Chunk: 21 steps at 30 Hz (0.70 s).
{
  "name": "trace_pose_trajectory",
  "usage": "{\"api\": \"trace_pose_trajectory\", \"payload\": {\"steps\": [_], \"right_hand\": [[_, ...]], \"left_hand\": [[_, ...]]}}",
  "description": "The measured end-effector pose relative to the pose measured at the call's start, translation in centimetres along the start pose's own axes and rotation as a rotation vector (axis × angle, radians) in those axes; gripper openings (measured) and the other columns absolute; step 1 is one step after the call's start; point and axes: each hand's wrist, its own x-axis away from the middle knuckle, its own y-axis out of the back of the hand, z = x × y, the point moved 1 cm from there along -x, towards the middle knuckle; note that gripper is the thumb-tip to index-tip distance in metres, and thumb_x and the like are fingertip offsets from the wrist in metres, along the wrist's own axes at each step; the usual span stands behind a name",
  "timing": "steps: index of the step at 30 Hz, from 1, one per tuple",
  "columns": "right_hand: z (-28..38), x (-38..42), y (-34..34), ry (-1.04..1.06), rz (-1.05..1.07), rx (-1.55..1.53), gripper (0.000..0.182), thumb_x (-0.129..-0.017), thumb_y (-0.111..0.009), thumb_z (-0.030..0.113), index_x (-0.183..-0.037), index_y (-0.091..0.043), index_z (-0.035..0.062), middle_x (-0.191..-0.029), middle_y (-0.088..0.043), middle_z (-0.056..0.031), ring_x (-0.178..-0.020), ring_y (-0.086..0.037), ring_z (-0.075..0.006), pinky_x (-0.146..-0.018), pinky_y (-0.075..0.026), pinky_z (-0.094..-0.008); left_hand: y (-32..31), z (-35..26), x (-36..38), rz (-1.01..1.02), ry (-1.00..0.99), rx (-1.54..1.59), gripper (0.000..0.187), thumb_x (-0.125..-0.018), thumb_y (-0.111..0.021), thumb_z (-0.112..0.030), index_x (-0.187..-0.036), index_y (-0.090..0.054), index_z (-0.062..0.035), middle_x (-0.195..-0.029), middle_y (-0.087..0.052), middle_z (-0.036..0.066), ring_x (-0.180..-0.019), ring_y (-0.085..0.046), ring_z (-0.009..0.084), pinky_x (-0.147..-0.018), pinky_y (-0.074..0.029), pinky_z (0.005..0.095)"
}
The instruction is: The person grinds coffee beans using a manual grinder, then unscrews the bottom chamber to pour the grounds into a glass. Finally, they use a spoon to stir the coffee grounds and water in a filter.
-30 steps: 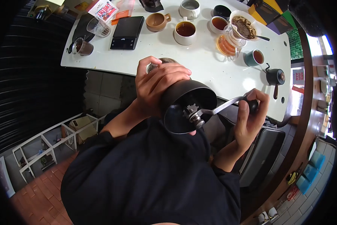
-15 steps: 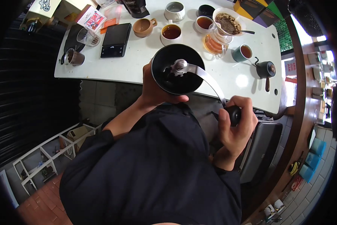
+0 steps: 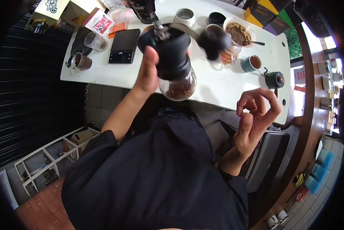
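The bare right hand (image 3: 258,119) has released the round black crank knob (image 3: 214,43). The black funnel-topped grinder (image 3: 171,55) has tilted, bringing its clear glass jar (image 3: 178,87) into plain view.

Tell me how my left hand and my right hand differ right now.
Your left hand grips the black coffee grinder, while your right hand holds nothing.
The left hand is wrapped against the grinder's body, its thumb pointing up; the right hand has its fingers loosely curled in the air, apart from the blurred crank knob.
Both hands are bare.
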Motion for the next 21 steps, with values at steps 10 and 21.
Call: {"api": "trace_pose_trajectory", "payload": {"steps": [10, 21], "right_hand": [[-0.9, 0.2, -0.5, -0.191, 0.274, 0.274, 0.018, -0.092, -0.06, -0.001, -0.109, -0.06, 0.0001, -0.079, -0.052, -0.0048, -0.065, -0.048, -0.0127, -0.061, -0.041, -0.0262], [-3.2, 3.4, -1.4, -0.279, 0.47, 0.238, 0.008, -0.096, -0.059, 0.002, -0.103, -0.06, 0.0004, -0.079, -0.052, -0.0098, -0.063, -0.05, -0.019, -0.062, -0.044, -0.0306]], "left_hand": [[3.6, -9.0, -7.3, 0.35, -0.053, 0.368, 0.125, -0.061, -0.038, -0.104, -0.118, -0.054, 0.006, -0.113, -0.057, 0.022, -0.104, -0.06, 0.035, -0.097, -0.05, 0.0473], [6.7, -7.7, -8.9, 0.202, -0.307, -0.17, 0.126, -0.059, -0.046, -0.102, -0.126, -0.053, 0.004, -0.113, -0.059, 0.02, -0.104, -0.061, 0.0308, -0.097, -0.049, 0.0469]]}}
